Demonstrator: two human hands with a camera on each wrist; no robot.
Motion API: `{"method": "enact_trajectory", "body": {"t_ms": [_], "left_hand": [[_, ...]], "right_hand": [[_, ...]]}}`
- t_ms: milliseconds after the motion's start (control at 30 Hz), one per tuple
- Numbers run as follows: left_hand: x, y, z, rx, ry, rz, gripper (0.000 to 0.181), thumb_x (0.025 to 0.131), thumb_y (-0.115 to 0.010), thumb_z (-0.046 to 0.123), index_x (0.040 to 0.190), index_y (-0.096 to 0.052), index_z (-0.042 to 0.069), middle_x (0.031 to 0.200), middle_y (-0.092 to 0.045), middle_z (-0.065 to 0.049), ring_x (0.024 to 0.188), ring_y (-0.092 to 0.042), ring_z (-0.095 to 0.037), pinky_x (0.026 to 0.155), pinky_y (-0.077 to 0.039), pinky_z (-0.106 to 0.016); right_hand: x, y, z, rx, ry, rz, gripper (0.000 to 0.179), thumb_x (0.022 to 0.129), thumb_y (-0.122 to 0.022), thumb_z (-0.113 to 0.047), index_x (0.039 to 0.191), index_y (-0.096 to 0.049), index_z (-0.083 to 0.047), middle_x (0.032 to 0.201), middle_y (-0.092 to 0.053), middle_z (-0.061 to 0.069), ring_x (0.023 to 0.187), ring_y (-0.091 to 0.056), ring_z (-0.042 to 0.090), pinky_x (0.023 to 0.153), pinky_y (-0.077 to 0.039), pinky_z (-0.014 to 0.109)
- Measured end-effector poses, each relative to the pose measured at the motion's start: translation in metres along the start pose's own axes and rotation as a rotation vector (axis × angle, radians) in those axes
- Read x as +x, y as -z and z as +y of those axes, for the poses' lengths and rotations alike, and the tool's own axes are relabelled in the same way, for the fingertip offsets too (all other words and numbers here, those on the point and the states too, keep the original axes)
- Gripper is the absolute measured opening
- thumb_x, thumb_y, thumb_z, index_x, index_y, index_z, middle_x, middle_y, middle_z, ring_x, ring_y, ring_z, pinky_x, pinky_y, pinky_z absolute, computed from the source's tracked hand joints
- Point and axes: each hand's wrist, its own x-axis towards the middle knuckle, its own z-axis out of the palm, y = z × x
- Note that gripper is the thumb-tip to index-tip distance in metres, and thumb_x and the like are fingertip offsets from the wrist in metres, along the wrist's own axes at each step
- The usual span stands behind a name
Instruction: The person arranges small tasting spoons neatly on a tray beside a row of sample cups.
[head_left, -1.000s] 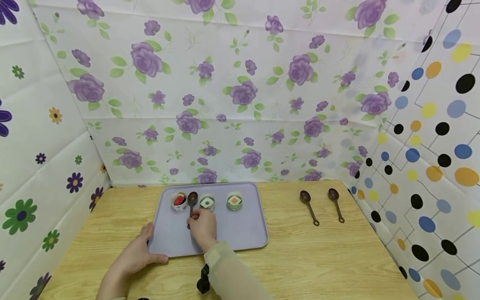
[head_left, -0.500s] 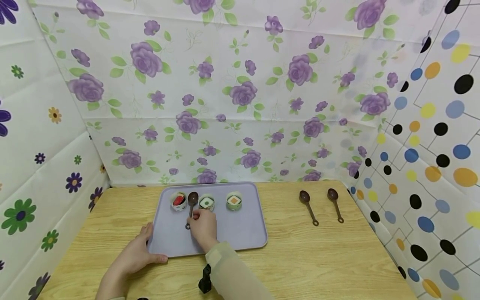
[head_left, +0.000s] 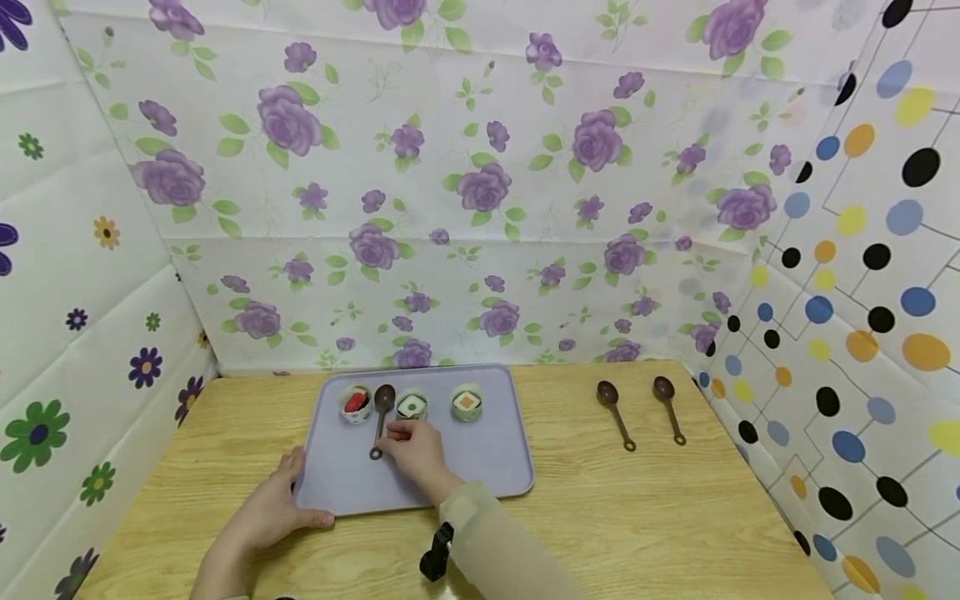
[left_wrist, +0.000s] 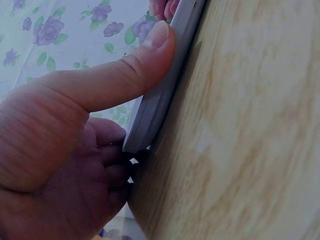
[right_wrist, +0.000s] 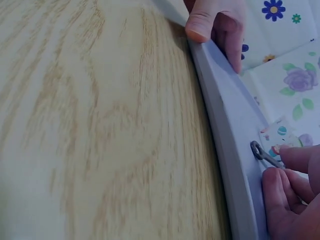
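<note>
A lilac tray [head_left: 480, 462] lies on the wooden table, bearing three small cups and a brown spoon [head_left: 384, 397]. The spoon rests between the cup with red filling [head_left: 356, 403] and the cup with a white and green top [head_left: 412, 406], bowl toward the wall. At its handle, my right hand [head_left: 417, 454] pinches with thumb and fingertips; the handle's ring end [right_wrist: 255, 149] sticks out free in the right wrist view. My left hand [head_left: 273, 508] holds the tray's near left corner, thumb on the front rim and fingers along the left side.
A third cup with an orange diamond top [head_left: 467, 402] stands farther right on the tray. Two brown spoons, one nearer [head_left: 617, 415] and one farther right [head_left: 669, 408], lie on the table right of the tray. Patterned cloth walls [head_left: 480, 208] enclose the table.
My right wrist and forearm have swung a little to the right, exposing more of the spoon's handle. The spoon stays between the cups, and the left hand keeps its place.
</note>
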Motion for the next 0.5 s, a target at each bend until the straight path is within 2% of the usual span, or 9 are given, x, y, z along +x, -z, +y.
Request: {"method": "enact_trajectory", "body": {"t_ms": [267,500], "left_hand": [[0.000,0.001,-0.001,0.006,-0.004,-0.003,0.151,0.067,-0.100,0.052,0.161,-0.005,-0.020,0.168,0.000,-0.043,0.155,-0.001,-0.061,0.123,-0.010,-0.074],[0.000,0.001,0.000,0.009,-0.003,-0.005,0.150,0.067,-0.100,0.049,0.161,-0.005,-0.019,0.168,0.001,-0.042,0.156,0.000,-0.060,0.123,-0.009,-0.073]], "right_hand": [[-0.006,0.017,0.006,0.073,0.004,-0.080,0.027,0.093,-0.083,-0.011,0.119,-0.081,-0.004,0.098,-0.078,-0.005,0.089,-0.068,0.003,0.078,-0.058,0.020],[-0.011,0.030,0.009,0.234,-0.059,-0.112,0.031,0.094,-0.080,-0.007,0.124,-0.078,0.001,0.099,-0.079,0.002,0.087,-0.069,0.005,0.081,-0.060,0.023]]}}
